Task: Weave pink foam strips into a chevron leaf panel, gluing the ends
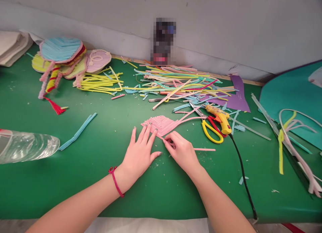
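A pink panel of pipe cleaners (161,122), laid side by side in a V pattern, rests on the green table (100,179). My left hand (141,149) lies flat with fingers spread, its fingertips pressing on the panel's near edge. Pinched in my right hand (179,151) is a pink pipe cleaner (205,149) at the panel's near corner; its long end sticks out to the right past my hand. Two or so loose pink ends run from the panel toward the scissors (211,132), which have yellow and red handles and lie to the right.
A yellow glue gun (218,117) trails a black cord (243,169) to the front edge. Loose pipe cleaners (181,82) are heaped at the back. Finished fans (61,50) stand stacked at the back left, with a water bottle (30,146) at left. Purple sheet (238,95) sits back right.
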The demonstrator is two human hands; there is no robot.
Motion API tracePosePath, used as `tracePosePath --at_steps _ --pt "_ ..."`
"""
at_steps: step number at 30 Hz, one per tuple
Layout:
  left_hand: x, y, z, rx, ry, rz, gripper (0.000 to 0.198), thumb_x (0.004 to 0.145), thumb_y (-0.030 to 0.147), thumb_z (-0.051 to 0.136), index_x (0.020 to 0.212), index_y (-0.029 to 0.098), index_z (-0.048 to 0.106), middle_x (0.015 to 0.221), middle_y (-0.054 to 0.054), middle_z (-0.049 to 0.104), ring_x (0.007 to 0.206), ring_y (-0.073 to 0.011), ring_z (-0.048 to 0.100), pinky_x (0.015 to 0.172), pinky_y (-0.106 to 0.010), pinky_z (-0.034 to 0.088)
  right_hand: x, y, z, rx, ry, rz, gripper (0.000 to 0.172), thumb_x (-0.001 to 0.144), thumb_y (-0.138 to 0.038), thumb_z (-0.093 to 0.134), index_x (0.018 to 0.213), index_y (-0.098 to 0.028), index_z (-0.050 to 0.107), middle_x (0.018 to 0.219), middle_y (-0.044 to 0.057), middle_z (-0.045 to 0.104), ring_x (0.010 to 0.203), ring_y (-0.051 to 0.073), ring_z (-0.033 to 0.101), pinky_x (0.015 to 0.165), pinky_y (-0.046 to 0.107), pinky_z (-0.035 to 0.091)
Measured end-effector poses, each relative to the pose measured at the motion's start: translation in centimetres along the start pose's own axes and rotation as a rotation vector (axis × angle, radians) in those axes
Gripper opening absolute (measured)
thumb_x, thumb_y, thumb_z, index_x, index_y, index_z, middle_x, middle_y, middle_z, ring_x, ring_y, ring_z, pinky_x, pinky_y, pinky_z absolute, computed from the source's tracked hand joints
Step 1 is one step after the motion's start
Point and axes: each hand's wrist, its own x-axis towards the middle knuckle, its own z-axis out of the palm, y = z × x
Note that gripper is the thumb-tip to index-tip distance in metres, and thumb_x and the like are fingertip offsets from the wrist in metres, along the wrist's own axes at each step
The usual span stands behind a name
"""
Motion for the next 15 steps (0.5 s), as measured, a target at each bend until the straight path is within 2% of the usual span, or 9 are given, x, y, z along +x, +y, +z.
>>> tracePosePath --at_steps 6,15 --pt "0.02 -0.01 0.08 -0.019 0.001 -0.013 0.069 0.091 0.055 0.040 0.145 0.012 0.033 0.153 -0.017 0.023 0.142 -0.0319 0.024 0.113 -0.060 0.017 0.04 0.25 0.11 0.057 0.039 -0.008 0.013 0.092 -0.023 0.049 0.094 -0.021 0.062 0.090 0.004 0.065 0.073 0.012 0.065 0.062 0.021 0.050" --pt "-0.05 0.02 0.08 -0.018 -0.001 -0.008 0.069 0.091 0.055 0.040 0.145 0.012 0.032 0.153 -0.017 0.021 0.142 -0.0317 0.023 0.113 -0.060 0.017 0.07 0.25 0.29 0.113 0.067 -0.016 0.016 0.091 -0.020 0.051 0.096 -0.022 0.067 0.088 0.004 0.066 0.083 0.015 0.064 0.067 0.024 0.052"
